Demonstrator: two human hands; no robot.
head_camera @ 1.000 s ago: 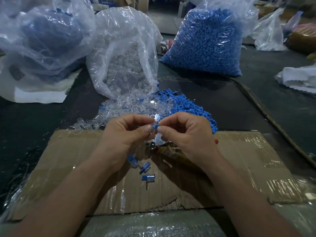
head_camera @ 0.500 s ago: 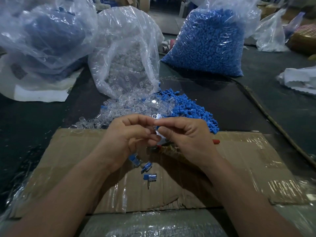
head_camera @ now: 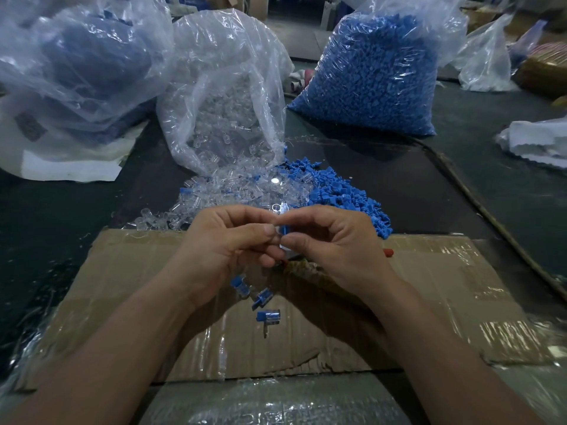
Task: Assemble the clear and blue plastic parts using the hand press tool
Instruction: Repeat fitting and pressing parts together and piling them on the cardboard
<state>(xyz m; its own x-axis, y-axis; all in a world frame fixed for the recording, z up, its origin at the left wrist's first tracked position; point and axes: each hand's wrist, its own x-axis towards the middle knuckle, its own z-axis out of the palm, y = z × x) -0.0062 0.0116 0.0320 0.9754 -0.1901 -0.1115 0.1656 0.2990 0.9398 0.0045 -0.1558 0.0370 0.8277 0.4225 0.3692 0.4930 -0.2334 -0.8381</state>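
Step in hand, as judged: fitting a blue part [head_camera: 284,232] to a clear part [head_camera: 280,238] by hand, ahead of pressing. The left hand [head_camera: 233,250] pinches the clear part and the right hand [head_camera: 334,246] the blue. Fingertips meet above the cardboard [head_camera: 429,286], near the loose piles. Next move needs the pair seated squarely, then carried to the press, which is not plainly visible.

- The dark tabletop [head_camera: 383,179] carries a taped cardboard sheet [head_camera: 429,286] at its near edge.
- Just beyond it lie loose clear parts [head_camera: 239,194], touching loose blue parts [head_camera: 346,194] on their right.
- Behind stand a bag of clear parts [head_camera: 227,96] (mouth open toward the pile) and a bag of blue parts [head_camera: 374,81].
- At far left, a third bag [head_camera: 79,65] sits on a white sheet [head_camera: 70,167].
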